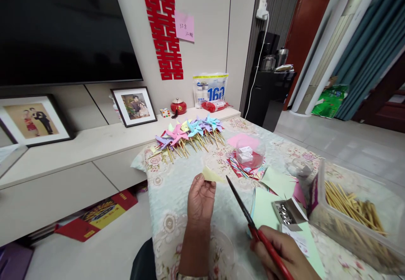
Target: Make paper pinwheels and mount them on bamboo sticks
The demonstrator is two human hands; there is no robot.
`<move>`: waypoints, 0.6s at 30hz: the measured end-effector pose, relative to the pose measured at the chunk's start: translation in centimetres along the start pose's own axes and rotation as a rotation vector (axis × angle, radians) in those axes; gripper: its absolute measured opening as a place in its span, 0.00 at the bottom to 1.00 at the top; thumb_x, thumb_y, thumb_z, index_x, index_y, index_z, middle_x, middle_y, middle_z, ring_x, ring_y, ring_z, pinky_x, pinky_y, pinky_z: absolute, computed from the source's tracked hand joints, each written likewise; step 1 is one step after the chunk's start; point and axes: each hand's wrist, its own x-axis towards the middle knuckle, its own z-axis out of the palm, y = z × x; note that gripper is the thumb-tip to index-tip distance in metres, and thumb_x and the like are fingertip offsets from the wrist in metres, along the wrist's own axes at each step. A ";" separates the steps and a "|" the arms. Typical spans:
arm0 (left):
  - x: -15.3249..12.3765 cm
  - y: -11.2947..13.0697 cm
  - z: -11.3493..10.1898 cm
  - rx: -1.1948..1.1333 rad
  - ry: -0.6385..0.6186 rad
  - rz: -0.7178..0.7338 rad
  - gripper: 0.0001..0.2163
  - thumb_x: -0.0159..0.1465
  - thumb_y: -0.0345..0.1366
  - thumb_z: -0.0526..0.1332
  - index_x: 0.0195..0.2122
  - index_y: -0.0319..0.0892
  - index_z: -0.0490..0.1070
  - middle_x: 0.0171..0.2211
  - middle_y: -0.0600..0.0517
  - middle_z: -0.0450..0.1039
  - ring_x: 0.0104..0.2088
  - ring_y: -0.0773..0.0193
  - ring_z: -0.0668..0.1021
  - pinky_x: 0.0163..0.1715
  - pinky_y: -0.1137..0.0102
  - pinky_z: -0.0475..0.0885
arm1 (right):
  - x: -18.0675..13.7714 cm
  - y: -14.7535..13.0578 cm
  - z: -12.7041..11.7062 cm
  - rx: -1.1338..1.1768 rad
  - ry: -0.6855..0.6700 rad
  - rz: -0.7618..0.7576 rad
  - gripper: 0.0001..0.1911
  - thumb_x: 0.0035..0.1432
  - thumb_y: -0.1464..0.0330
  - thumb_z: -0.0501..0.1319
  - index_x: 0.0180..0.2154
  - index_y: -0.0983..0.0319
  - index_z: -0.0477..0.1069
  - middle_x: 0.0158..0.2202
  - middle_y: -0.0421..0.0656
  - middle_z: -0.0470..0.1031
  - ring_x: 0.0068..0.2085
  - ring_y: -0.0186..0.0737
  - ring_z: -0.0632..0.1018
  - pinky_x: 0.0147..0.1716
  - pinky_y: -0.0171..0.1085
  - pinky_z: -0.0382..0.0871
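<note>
My left hand (202,195) pinches a small folded piece of pale yellow paper (211,174) above the tablecloth. In my right hand (281,252) is a pair of scissors (243,206) with red handles and dark blades. The blades look closed, and their tips point up toward the yellow paper without touching it. Beneath and beside the right hand lie green paper sheets (264,208) and an open small box of metal pins or tacks (286,213). Finished paper pinwheels (190,132) on sticks lie in a row at the table's far side.
A clear plastic bin of wooden sticks (354,208) stands at the right. A round clear container (253,147) with small white boxes rests on coloured paper strips (236,169). Picture frames (134,107) line the white cabinet (91,145) behind.
</note>
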 end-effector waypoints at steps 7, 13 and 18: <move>-0.2 -0.2 0.3 0.103 -0.053 0.201 0.12 0.47 0.29 0.73 0.30 0.38 0.72 0.28 0.53 0.77 0.28 0.67 0.79 0.29 0.72 0.77 | 2.4 -1.2 2.0 -0.662 0.040 0.051 0.11 0.59 0.65 0.57 0.40 0.63 0.73 0.40 0.55 0.81 0.39 0.53 0.80 0.36 0.41 0.66; -0.8 -1.0 0.7 0.368 -0.150 0.205 0.15 0.48 0.37 0.74 0.30 0.38 0.71 0.26 0.52 0.76 0.27 0.66 0.78 0.27 0.71 0.76 | 3.5 -4.8 1.8 -0.816 -0.111 0.042 0.12 0.59 0.70 0.58 0.42 0.63 0.79 0.42 0.57 0.82 0.40 0.57 0.82 0.32 0.41 0.65; -0.8 -1.6 0.5 0.480 -0.182 0.177 0.15 0.50 0.39 0.73 0.32 0.38 0.71 0.23 0.53 0.75 0.24 0.67 0.76 0.26 0.70 0.75 | 6.3 -6.9 -2.9 -0.644 0.322 -0.255 0.14 0.65 0.64 0.54 0.34 0.61 0.76 0.33 0.49 0.81 0.36 0.49 0.80 0.34 0.40 0.63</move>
